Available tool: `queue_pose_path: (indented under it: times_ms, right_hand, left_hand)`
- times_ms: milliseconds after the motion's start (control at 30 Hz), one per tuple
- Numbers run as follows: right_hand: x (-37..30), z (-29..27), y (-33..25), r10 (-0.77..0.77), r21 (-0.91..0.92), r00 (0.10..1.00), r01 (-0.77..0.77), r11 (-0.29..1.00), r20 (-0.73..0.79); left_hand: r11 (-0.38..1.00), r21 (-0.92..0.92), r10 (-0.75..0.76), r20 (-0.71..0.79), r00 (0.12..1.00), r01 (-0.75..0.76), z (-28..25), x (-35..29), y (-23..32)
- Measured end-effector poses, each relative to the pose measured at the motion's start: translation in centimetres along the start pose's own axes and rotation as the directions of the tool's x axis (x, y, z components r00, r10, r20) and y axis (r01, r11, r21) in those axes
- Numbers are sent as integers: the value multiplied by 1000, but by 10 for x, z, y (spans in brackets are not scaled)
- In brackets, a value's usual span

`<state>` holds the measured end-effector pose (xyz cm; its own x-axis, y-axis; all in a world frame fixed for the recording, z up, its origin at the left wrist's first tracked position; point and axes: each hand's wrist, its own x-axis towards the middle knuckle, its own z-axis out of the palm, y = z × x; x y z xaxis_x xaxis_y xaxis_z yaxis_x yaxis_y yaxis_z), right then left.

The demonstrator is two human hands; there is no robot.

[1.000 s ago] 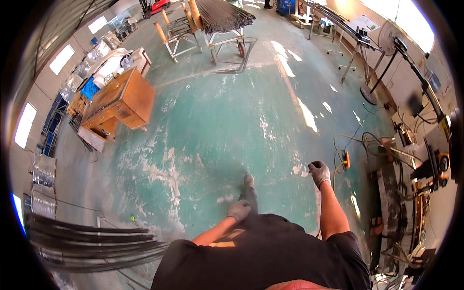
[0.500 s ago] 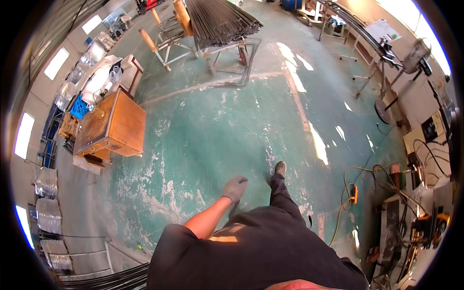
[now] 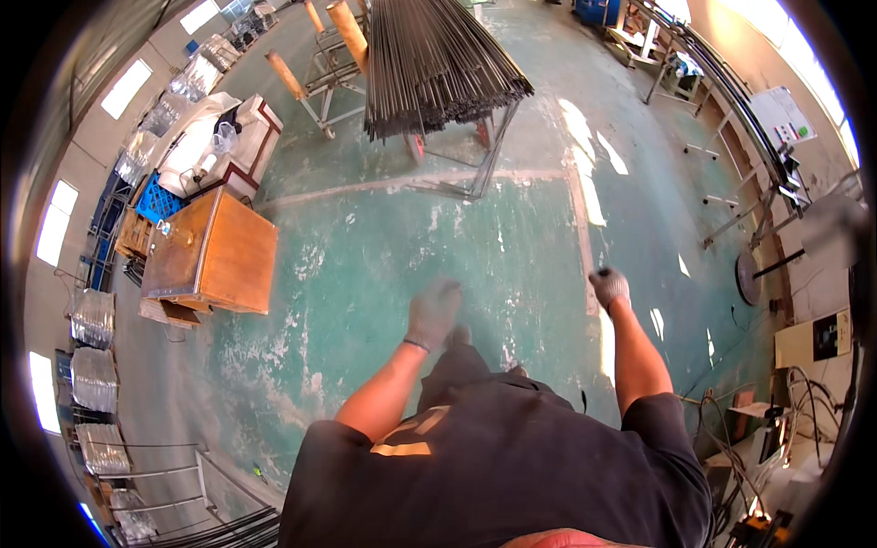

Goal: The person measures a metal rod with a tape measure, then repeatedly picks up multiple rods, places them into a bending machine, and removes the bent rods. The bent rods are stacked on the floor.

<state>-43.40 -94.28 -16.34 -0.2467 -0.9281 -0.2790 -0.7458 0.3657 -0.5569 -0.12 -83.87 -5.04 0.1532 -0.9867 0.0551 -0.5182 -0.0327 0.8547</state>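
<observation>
My left hand [image 3: 433,312], in a grey knit glove, hangs in front of me over the green floor; motion smears its fingers. To the right, my right hand [image 3: 609,287] is held out in a similar glove with dark fingertips. Its fingers are curled closed, and nothing shows sticking out of them. Neither hand touches anything in view. Ahead of me, a large bundle of long dark metal rods [image 3: 434,78] lies on a wheeled metal stand [image 3: 484,160].
On the left stands a wooden cabinet [image 3: 239,251], beside a blue plastic crate [image 3: 158,199]. A rack with long bars [image 3: 731,105], a whiteboard [image 3: 781,114] and a round-based stand [image 3: 748,279] line the right side. Cables [image 3: 722,429] tangle at the lower right.
I have stepped forward, and the rod bundle appears nearer. My right hand has come into view on the right. My left hand has moved up a little in the picture.
</observation>
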Motion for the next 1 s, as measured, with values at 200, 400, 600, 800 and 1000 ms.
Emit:
queue_pose_path:
  times_ms: [200,400,600,800,1000]
  right_hand:
    - [110,-35,-234,-263,308,965,254,917,-12]
    - [207,-27,-387,-356,274,926,377,885,-124]
    - [272,-28,-534,-380,102,921,387,916,-83]
    - [399,12,-647,-405,-138,914,399,906,-11]
    - [484,51,-746,-297,-206,954,283,937,-41]
  left_hand:
    - [961,98,265,-45,963,-259,-31,215,7]
    - [885,258,432,-151,889,-387,-78,449,-1]
    - [825,536,294,-130,947,-182,-105,585,-43]
    - [774,608,299,-107,948,-176,-93,609,-41]
    - [801,598,101,-84,991,-31,-93,644,-28]
